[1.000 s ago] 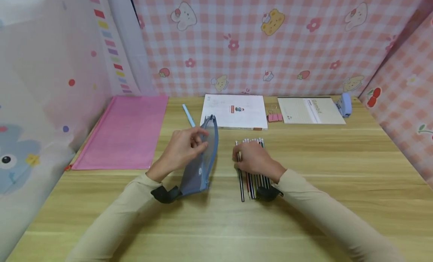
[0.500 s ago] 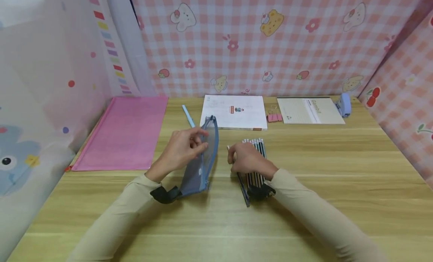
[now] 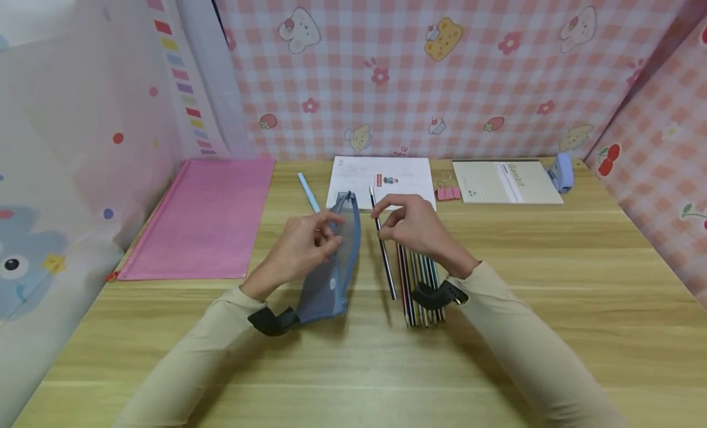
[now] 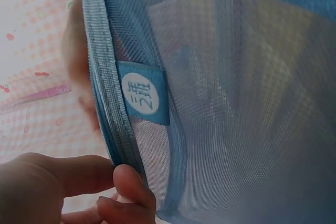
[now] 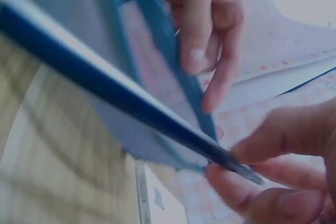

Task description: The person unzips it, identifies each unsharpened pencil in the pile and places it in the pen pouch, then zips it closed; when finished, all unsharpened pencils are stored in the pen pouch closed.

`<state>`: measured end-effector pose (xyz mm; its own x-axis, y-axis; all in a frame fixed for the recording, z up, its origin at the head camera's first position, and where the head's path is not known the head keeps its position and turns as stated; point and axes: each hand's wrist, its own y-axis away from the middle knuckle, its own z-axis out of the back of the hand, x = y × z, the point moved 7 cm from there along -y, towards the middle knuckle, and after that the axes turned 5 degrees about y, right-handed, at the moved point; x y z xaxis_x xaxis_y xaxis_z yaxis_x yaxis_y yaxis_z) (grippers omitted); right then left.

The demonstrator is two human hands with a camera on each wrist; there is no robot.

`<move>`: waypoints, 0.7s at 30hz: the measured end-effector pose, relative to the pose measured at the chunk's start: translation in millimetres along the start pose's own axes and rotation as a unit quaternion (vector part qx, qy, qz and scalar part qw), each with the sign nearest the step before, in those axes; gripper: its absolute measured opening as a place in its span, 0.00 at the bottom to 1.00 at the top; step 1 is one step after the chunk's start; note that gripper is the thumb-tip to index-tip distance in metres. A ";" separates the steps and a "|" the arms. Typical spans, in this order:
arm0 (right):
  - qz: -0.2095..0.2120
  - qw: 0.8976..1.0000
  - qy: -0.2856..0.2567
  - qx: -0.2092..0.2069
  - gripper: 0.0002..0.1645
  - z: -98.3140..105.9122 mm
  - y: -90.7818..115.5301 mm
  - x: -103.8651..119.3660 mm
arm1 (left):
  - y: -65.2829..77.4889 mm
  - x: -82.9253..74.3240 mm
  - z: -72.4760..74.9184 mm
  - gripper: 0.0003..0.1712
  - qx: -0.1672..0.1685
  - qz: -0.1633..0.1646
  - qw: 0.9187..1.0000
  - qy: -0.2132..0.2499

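Note:
My left hand point(image 3: 298, 247) pinches the upper edge of a blue mesh zip pencil pouch point(image 3: 319, 293), whose mouth gapes toward the right. Close up in the left wrist view, thumb and finger grip the zip edge beside a small label point(image 4: 143, 94). A dark pencil with pale stripes point(image 3: 388, 271) hangs tilted above the table, pinched near its far end by my right hand point(image 3: 414, 225). In the right wrist view this pencil point(image 5: 113, 85) crosses in front of the pouch. Below my right hand lies a row of several striped pencils point(image 3: 410, 287), partly hidden by the wrist strap.
A pink zip folder point(image 3: 199, 219) lies at the left. Toward the back are a light blue pen point(image 3: 308, 191), a white booklet point(image 3: 359, 176), pink binder clips point(image 3: 448, 193), a notepad point(image 3: 497, 182) and a purple stapler point(image 3: 562, 172). Patterned cloth stands behind the table.
My right hand has lifted one pencil from the left side of the row and moved it up and away from me. The left hand keeps its grip on the pouch.

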<state>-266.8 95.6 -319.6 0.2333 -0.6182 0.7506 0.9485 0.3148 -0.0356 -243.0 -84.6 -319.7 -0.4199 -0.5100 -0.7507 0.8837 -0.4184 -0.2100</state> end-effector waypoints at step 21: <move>0.063 0.989 -0.057 -0.123 0.15 -23.3 0.4 21.4 | 1.5 -10.7 -2.6 0.16 -0.040 -0.043 0.997 0.054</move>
<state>-256.5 65.7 -318.8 0.3414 -0.4953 0.7988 0.9399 0.1912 -0.2831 -236.6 -77.7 -313.6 -0.4738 -0.3887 -0.7902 0.8609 -0.3932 -0.3228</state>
